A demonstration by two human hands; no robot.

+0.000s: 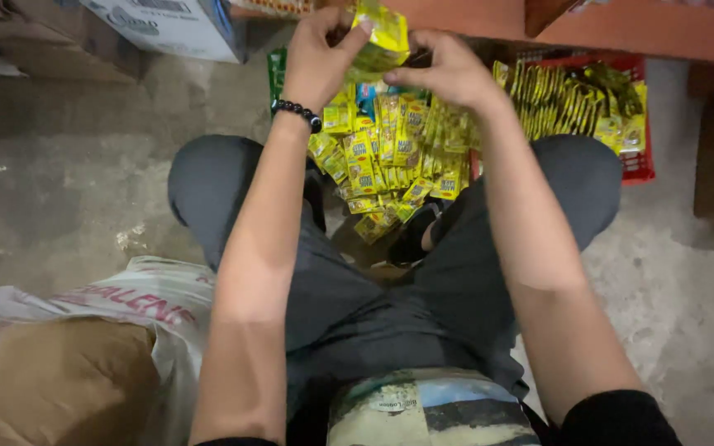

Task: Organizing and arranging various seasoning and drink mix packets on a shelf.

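Note:
My left hand (317,51), with a black bead bracelet at the wrist, and my right hand (449,70) are raised together at the top of the view. Both grip a bunch of small yellow sachets (383,37). Below them a hanging pile of the same yellow sachet strips (390,153) spreads between my knees. I am squatting on a concrete floor in dark grey trousers.
A red plastic basket (640,161) with more yellow sachets stands at the right. A white cardboard box (171,25) sits at the top left, an orange shelf edge (646,33) at the top right. A white plastic bag (154,297) over a brown carton lies at the lower left.

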